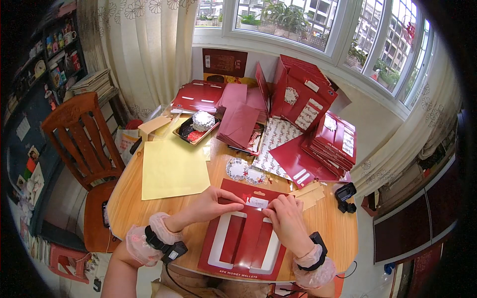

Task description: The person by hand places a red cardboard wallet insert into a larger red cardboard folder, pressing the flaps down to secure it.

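A red cardboard packaging sheet (247,238) with two white-edged cut-out windows lies in front of me at the table's near edge. Across its upper part, just below a small hanging slot, is a white printed label (258,202). My left hand (213,206) comes in from the left, thumb and fingertips pinched together at the label's left end. At the right end, my right hand (288,221) is closed, its curled fingers and thumb on the label's edge. Whether the label is fully stuck down cannot be made out. Both wrists wear frilled cuffs and strapped black devices.
Beyond the sheet lie oval floral cut-outs (243,170) and a yellow sheet (174,170). A black tray (185,133) holds a roll of oval stickers. Dark red envelopes (238,124) and stacked red packs (330,141) fill the back. A black device (345,196) stands right; a wooden chair (87,149) left.
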`<action>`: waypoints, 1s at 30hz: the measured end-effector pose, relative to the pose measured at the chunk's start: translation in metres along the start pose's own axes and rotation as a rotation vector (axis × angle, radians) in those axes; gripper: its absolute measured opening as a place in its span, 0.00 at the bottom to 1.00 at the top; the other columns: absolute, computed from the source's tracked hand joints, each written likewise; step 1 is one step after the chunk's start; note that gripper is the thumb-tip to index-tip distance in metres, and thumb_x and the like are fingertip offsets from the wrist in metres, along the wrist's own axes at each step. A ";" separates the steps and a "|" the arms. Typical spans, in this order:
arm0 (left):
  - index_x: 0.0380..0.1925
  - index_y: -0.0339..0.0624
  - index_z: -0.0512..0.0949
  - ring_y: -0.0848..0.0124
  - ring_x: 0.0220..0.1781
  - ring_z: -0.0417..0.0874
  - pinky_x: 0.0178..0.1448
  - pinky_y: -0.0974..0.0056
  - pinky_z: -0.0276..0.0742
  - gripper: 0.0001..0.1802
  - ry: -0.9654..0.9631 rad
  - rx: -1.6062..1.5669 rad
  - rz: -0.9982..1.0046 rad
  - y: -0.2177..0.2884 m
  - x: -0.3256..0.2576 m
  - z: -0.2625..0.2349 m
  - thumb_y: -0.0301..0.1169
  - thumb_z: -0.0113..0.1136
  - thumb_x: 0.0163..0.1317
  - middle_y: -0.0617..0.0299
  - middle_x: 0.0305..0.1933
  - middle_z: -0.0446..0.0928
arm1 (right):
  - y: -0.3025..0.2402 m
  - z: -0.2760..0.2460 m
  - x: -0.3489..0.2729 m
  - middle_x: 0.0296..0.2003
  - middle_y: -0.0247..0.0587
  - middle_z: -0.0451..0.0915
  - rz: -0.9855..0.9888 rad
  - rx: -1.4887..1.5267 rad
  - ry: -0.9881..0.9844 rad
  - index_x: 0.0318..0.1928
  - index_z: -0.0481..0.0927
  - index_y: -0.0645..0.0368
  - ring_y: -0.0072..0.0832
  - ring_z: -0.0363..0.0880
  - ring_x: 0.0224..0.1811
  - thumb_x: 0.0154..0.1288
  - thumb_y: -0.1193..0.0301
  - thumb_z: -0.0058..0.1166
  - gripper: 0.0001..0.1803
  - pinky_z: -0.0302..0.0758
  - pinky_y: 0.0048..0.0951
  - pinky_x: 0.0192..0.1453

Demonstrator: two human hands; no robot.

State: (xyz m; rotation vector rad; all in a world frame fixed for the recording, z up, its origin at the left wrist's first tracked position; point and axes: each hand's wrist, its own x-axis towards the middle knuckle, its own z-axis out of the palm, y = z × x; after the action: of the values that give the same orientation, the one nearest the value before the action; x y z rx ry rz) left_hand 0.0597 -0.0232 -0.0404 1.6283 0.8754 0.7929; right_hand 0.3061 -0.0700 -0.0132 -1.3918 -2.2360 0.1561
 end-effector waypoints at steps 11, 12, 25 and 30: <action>0.44 0.39 0.87 0.80 0.40 0.82 0.47 0.72 0.78 0.13 -0.022 0.021 -0.021 0.008 -0.003 -0.005 0.34 0.68 0.64 0.62 0.39 0.87 | 0.006 -0.021 -0.004 0.38 0.40 0.72 -0.034 -0.020 -0.067 0.36 0.80 0.55 0.39 0.69 0.48 0.63 0.65 0.62 0.08 0.61 0.42 0.55; 0.44 0.39 0.87 0.80 0.40 0.82 0.47 0.72 0.78 0.13 -0.022 0.024 -0.003 0.009 -0.003 -0.006 0.34 0.68 0.65 0.62 0.39 0.87 | 0.009 -0.023 -0.005 0.38 0.39 0.71 -0.044 -0.024 -0.054 0.36 0.81 0.55 0.37 0.68 0.48 0.63 0.66 0.62 0.08 0.60 0.39 0.55; 0.39 0.38 0.87 0.81 0.39 0.82 0.46 0.74 0.78 0.09 0.078 -0.049 0.008 0.006 0.001 -0.010 0.31 0.69 0.63 0.64 0.37 0.87 | 0.022 -0.030 -0.003 0.38 0.40 0.72 0.039 0.165 -0.120 0.36 0.82 0.57 0.39 0.68 0.48 0.63 0.69 0.62 0.06 0.63 0.37 0.55; 0.37 0.37 0.86 0.81 0.38 0.83 0.44 0.75 0.79 0.07 0.160 -0.123 0.003 0.002 0.002 -0.018 0.29 0.70 0.62 0.65 0.36 0.86 | 0.040 -0.029 -0.001 0.37 0.41 0.73 0.070 0.344 0.064 0.38 0.83 0.57 0.37 0.73 0.44 0.62 0.74 0.61 0.04 0.68 0.34 0.49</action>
State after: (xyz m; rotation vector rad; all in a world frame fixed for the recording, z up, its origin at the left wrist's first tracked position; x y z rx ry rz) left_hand 0.0453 -0.0132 -0.0350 1.4744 0.9180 0.9706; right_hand 0.3520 -0.0568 -0.0024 -1.2662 -1.9941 0.4886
